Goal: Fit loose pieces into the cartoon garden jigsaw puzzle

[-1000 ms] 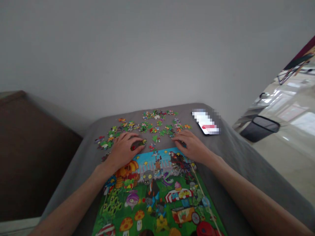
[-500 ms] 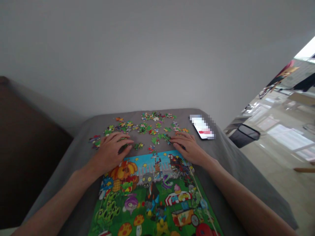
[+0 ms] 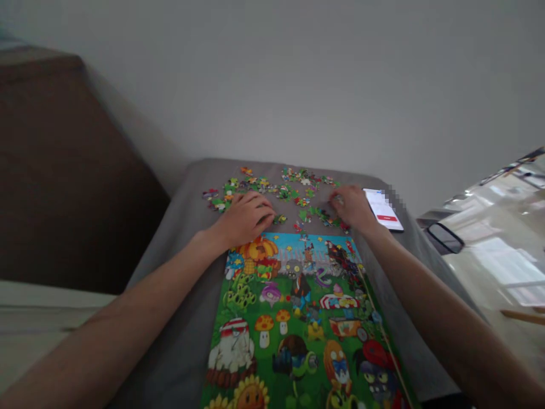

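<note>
Hands (image 3: 249, 218) (image 3: 353, 207) by puzzle pieces (image 3: 284, 192), screen (image 3: 380, 205) illegible

Grey cloth (image 3: 170, 238): matt, w/ soft folds. Puzzle pcs (image 3: 284, 192): printed, card-like. Picture board (image 3: 276, 326): printed, smooth. Phone screen (image 3: 380, 203): smooth, glass-like. Wall (image 3: 272, 79): matt, smooth. Floor (image 3: 485, 284): v. glossy. Brown cabinet (image 3: 55, 170): matt.

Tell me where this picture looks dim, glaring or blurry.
Head view: the grey wall is dimly lit; the phone has a bright screen, with blocky pixelation at its upper right; white glare patches lie on the floor; the loose puzzle pieces look soft, fine details unreadable.
</note>
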{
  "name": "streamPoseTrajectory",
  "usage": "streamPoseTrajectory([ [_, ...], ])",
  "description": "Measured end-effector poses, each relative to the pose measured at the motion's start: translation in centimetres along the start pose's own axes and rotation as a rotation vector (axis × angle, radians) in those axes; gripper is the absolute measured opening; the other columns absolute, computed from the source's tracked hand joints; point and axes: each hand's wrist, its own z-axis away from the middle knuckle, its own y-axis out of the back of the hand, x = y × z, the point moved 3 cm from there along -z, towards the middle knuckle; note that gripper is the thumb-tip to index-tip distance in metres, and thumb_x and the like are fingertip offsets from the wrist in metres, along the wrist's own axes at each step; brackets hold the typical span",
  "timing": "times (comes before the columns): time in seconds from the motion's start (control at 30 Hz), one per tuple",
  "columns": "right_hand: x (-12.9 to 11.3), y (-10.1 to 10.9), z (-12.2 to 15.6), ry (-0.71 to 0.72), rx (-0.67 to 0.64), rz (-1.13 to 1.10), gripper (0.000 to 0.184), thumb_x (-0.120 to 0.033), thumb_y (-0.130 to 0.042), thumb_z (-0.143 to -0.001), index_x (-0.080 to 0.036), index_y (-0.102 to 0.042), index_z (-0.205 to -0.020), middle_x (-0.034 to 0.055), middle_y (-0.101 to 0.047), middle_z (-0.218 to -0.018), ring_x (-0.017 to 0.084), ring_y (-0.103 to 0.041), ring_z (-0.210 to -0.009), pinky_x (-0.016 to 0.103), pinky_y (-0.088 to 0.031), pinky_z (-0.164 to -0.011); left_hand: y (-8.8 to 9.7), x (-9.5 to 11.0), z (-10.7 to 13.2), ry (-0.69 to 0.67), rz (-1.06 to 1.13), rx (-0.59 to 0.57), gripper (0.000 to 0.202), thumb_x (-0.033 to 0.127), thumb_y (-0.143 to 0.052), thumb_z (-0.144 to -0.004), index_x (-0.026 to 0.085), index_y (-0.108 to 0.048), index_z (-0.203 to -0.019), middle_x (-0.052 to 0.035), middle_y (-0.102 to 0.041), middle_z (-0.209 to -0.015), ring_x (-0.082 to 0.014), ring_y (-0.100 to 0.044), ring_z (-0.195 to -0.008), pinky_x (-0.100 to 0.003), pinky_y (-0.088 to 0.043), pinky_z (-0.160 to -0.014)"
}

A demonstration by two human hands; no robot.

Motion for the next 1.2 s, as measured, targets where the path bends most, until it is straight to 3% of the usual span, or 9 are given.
streamPoseTrajectory([
  [0.1,-3.5,1.6,3.1,-0.025,-0.016,-0.168,0.017,-0.031,-0.063,-0.090,-0.021,-0.076,-0.091,0.0079,-0.076,-0.088,0.026,-0.068,-0.081,0.042,-0.054,-0.077,0.0,0.6,-0.1,-0.008,0.024,0.018,0.030,0.032,-0.045,-0.102,0.023,-0.074,-0.102,-0.0048,-0.069,-0.118,-0.0256,-0.052,-0.120,-0.044,-0.035,-0.101],
  [0.27,-14.1,3.3,12.6,0.110,-0.567,-0.642,0.014,-0.032,-0.064,-0.093,-0.028,-0.077,-0.092,0.0018,-0.076,-0.089,0.018,-0.070,-0.082,0.030,-0.056,-0.072,-0.3,1.3,-0.4,-0.018,0.044,0.018,0.024,0.027,-0.050,-0.098,0.023,-0.074,-0.102,-0.0048,-0.068,-0.118,-0.0258,-0.049,-0.121,-0.046,-0.032,-0.103],
  [0.4,-19.5,3.3,18.0,0.136,-0.835,-0.665,0.011,-0.024,-0.066,-0.093,-0.028,-0.076,-0.095,-0.0016,-0.074,-0.082,0.013,-0.069,-0.073,0.026,-0.054,-0.067,-0.6,1.5,-0.5,-0.019,0.075,0.013,0.024,0.024,-0.050,-0.096,0.024,-0.074,-0.101,-0.0033,-0.067,-0.117,-0.0256,-0.048,-0.122,-0.048,-0.030,-0.104],
  [0.53,-20.2,2.3,19.6,0.137,-0.845,-0.637,0.013,-0.019,-0.067,-0.090,-0.026,-0.074,-0.099,-0.0004,-0.073,-0.084,0.014,-0.069,-0.076,0.026,-0.053,-0.070,-0.7,1.5,-0.5,-0.028,0.066,0.014,0.023,0.022,-0.051,-0.095,0.024,-0.073,-0.102,-0.0027,-0.068,-0.117,-0.0253,-0.047,-0.123,-0.048,-0.031,-0.104],
  [0.77,-19.9,2.0,19.0,0.179,-0.822,-0.541,0.016,-0.017,-0.058,-0.096,-0.021,-0.072,-0.098,0.0023,-0.069,-0.088,0.015,-0.066,-0.082,0.027,-0.051,-0.074,-0.9,1.5,-0.5,-0.059,0.035,0.041,0.025,0.023,-0.051,-0.095,0.026,-0.074,-0.103,-0.0030,-0.069,-0.116,-0.0260,-0.048,-0.123,-0.046,-0.031,-0.101],
  [0.93,-20.3,2.0,18.9,0.214,-0.832,-0.451,0.011,-0.014,-0.060,-0.095,-0.019,-0.070,-0.097,0.0025,-0.065,-0.097,0.015,-0.063,-0.090,0.026,-0.051,-0.079,-0.9,1.6,-0.4,-0.066,0.025,0.043,0.025,0.023,-0.051,-0.095,0.025,-0.075,-0.103,-0.0035,-0.069,-0.116,-0.0261,-0.048,-0.121,-0.045,-0.031,-0.099],
  [1.2,-20.7,1.1,19.2,0.207,-0.807,-0.313,0.011,-0.021,-0.059,-0.097,-0.020,-0.064,-0.088,-0.0002,-0.064,-0.089,0.015,-0.064,-0.080,0.027,-0.049,-0.069,-1.0,1.5,-0.4,-0.073,0.007,0.036,0.024,0.024,-0.051,-0.096,0.026,-0.074,-0.103,-0.0030,-0.069,-0.118,-0.0259,-0.048,-0.122,-0.044,-0.031,-0.098],
])
